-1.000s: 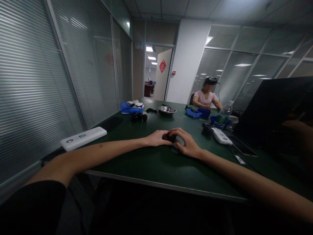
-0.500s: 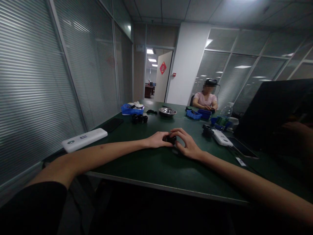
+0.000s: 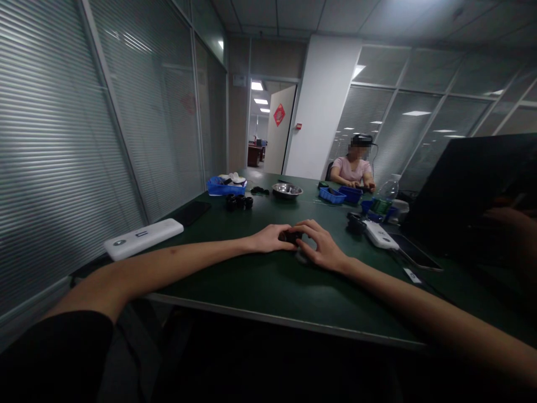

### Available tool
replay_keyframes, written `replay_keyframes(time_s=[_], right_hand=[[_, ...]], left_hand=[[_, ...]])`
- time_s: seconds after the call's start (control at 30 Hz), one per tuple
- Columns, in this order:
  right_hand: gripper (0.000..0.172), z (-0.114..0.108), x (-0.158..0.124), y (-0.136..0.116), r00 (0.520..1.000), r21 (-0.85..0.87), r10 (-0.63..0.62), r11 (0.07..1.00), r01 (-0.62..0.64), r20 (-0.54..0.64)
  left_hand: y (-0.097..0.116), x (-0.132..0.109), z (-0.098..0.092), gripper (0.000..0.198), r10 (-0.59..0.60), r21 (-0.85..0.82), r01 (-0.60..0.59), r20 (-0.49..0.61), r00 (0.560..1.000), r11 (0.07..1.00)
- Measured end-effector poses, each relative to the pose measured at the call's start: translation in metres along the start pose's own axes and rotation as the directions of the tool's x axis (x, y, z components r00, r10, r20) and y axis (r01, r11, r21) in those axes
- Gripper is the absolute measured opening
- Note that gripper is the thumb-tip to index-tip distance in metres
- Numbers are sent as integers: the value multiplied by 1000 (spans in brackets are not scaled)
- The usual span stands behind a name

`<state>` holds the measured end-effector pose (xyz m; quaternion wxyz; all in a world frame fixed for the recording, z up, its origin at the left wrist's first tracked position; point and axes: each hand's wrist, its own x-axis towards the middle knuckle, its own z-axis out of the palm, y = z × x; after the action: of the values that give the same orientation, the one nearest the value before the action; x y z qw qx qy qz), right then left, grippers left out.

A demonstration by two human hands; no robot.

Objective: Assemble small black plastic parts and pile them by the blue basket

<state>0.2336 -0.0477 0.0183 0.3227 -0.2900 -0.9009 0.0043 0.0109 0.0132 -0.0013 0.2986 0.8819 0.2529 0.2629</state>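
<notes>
My left hand (image 3: 268, 238) is closed around a small dark, rounded black part (image 3: 288, 236), low over the green table (image 3: 268, 291). From the other side, my right hand (image 3: 322, 246) curls its fingers and thumb onto the same part. Fingers cover much of it, so its exact kind does not show. Beyond my left hand, several black cylindrical pieces (image 3: 239, 202) stand on the table.
A blue basket (image 3: 226, 188) of small items, a metal bowl (image 3: 287, 191) and blue trays (image 3: 332, 195) lie farther back. At left is a white power bank (image 3: 144, 239); at right are another white device (image 3: 381, 235), a phone (image 3: 413, 252) and a bottle (image 3: 384, 198). A person (image 3: 352, 168) sits opposite.
My right fingers have closed in slightly on the black part, and its visible outline has shifted a little. My left hand stays nearly in place.
</notes>
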Motion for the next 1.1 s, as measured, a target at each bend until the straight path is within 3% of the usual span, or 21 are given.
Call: replay_keyframes(time_s=[0.3, 0.73, 1.1], right_hand=[[27, 0, 1, -2, 1000, 16, -31, 999, 31, -3], [42, 7, -1, 5, 999, 111, -21, 994, 25, -40], [35, 5, -1, 7, 999, 63, -9, 998, 12, -40]], left_hand=[[4, 0, -2, 51, -23, -6, 23, 4, 1000, 1000], [-2, 1, 0, 49, -17, 16, 17, -1, 1000, 1000], [4, -2, -2, 50, 16, -28, -16, 0, 1000, 999]])
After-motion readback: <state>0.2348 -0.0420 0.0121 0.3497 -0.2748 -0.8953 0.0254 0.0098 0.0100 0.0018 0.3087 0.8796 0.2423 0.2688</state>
